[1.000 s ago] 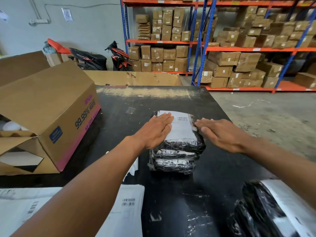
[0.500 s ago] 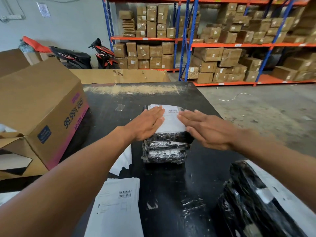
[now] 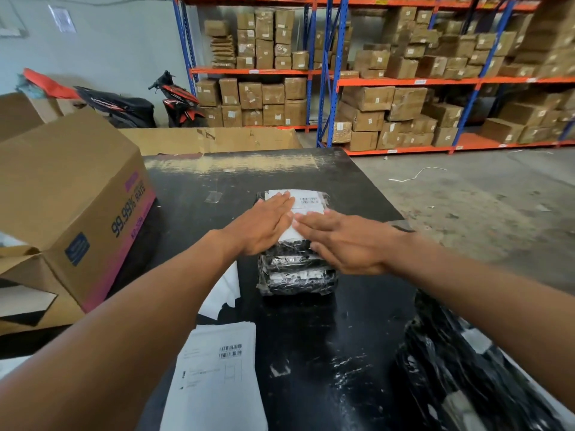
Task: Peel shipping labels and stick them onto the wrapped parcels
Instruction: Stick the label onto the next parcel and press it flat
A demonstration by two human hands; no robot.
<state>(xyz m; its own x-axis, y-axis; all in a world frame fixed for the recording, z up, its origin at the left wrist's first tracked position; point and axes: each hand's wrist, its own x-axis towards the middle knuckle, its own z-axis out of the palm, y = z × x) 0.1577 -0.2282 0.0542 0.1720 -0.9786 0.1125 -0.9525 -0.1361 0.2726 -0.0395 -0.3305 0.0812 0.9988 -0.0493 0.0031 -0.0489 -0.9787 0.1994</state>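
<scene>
A stack of black plastic-wrapped parcels (image 3: 295, 272) stands in the middle of the black table (image 3: 351, 353). A white shipping label (image 3: 308, 202) lies on the top parcel. My left hand (image 3: 264, 227) lies flat on the label's left part, fingers straight. My right hand (image 3: 342, 241) lies flat on the label's right and near part, fingers straight, its fingertips meeting the left hand. A pile of white label sheets (image 3: 217, 377) sits at the table's near edge, under my left forearm.
A large open cardboard box (image 3: 71, 197) stands at the left of the table. More black wrapped parcels (image 3: 466, 374) lie at the near right. Loose white backing paper (image 3: 224, 290) lies left of the stack. Shelves of cartons and two scooters stand behind.
My right hand has slid left across the label until its fingertips meet the left hand. The left hand stays flat on the label. The camera has shifted slightly.
</scene>
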